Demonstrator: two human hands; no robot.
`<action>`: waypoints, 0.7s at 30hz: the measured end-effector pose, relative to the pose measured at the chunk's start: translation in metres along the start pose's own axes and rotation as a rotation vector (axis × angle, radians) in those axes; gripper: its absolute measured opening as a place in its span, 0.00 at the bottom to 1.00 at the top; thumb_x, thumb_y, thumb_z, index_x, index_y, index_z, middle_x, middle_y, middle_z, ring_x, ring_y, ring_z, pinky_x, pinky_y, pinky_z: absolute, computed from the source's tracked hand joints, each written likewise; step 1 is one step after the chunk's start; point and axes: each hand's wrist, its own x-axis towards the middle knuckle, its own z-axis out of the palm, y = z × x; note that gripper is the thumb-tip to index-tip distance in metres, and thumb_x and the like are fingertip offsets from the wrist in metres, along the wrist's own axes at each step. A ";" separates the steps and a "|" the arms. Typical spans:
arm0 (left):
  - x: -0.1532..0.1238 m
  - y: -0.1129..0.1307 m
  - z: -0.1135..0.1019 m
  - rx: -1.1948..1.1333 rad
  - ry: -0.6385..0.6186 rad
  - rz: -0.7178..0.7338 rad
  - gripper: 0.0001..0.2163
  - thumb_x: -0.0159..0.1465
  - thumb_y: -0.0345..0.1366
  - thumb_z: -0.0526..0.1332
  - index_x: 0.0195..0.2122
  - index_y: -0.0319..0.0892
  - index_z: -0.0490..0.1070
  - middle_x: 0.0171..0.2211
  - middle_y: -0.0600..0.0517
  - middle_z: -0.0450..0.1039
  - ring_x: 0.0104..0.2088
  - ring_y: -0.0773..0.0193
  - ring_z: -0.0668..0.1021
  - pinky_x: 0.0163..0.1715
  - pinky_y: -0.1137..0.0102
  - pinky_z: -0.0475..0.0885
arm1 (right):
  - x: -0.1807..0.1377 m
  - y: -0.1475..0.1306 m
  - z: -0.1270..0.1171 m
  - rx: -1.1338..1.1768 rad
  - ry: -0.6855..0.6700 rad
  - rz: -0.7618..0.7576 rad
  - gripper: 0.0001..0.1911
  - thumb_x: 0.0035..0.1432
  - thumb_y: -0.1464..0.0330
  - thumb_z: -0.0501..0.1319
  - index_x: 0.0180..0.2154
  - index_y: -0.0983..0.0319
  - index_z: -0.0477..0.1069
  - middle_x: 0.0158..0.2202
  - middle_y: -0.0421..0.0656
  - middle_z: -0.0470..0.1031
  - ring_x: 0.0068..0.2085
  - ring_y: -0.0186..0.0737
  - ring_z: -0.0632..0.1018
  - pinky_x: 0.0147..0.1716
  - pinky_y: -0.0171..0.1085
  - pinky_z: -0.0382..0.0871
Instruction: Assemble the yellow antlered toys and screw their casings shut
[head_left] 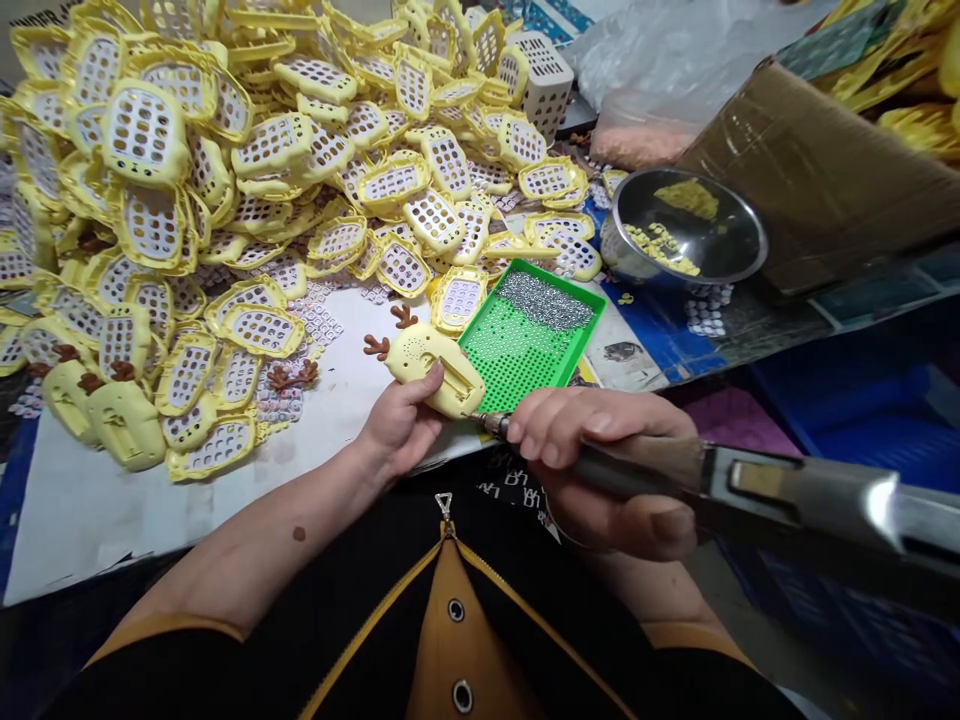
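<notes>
My left hand (405, 420) grips a pale yellow plastic toy phone casing (431, 365) with brown antlers (377, 347), its back side with a battery recess facing up. In my right hand (600, 450) is a dark electric screwdriver (645, 465), fingers wrapped round its body. The screwdriver's tip reaches the casing's lower right end; whether it sits on a screw is too small to tell. Just beyond the casing lies a green perforated tray (525, 375) with a heap of small silver screws (547, 302) at its far end.
A large pile of yellow casing halves with white button pads (315, 150) covers the left and back. Antlered casings (127, 425) lie at left, near a loose antler piece (292, 376). At right stand a metal bowl (739, 265) with small yellow parts and a cardboard box (817, 170).
</notes>
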 end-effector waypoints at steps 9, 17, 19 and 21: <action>0.000 0.001 0.003 -0.023 0.029 -0.006 0.21 0.60 0.30 0.62 0.56 0.39 0.67 0.42 0.46 0.78 0.47 0.57 0.77 0.52 0.63 0.69 | -0.001 -0.002 -0.002 -0.023 -0.010 0.004 0.17 0.53 0.55 0.61 0.38 0.60 0.73 0.20 0.37 0.68 0.21 0.36 0.72 0.22 0.40 0.70; -0.001 -0.003 0.006 -0.003 0.021 0.093 0.23 0.57 0.29 0.65 0.55 0.40 0.69 0.41 0.49 0.79 0.43 0.61 0.78 0.51 0.67 0.68 | -0.001 0.003 0.000 0.020 -0.061 0.025 0.11 0.49 0.60 0.63 0.32 0.59 0.71 0.20 0.37 0.68 0.20 0.37 0.72 0.21 0.42 0.71; -0.001 -0.003 0.006 -0.013 0.025 0.085 0.23 0.57 0.29 0.65 0.55 0.40 0.69 0.41 0.48 0.79 0.44 0.60 0.78 0.52 0.66 0.68 | 0.000 0.002 0.000 -0.003 -0.024 0.024 0.12 0.50 0.57 0.63 0.32 0.58 0.71 0.20 0.37 0.68 0.20 0.36 0.72 0.21 0.41 0.71; 0.000 -0.001 0.005 -0.023 0.025 0.078 0.22 0.58 0.29 0.64 0.55 0.40 0.69 0.42 0.48 0.79 0.45 0.59 0.78 0.52 0.65 0.68 | 0.001 -0.001 0.000 -0.029 0.022 0.026 0.14 0.51 0.55 0.62 0.33 0.58 0.72 0.19 0.36 0.68 0.20 0.36 0.72 0.21 0.41 0.71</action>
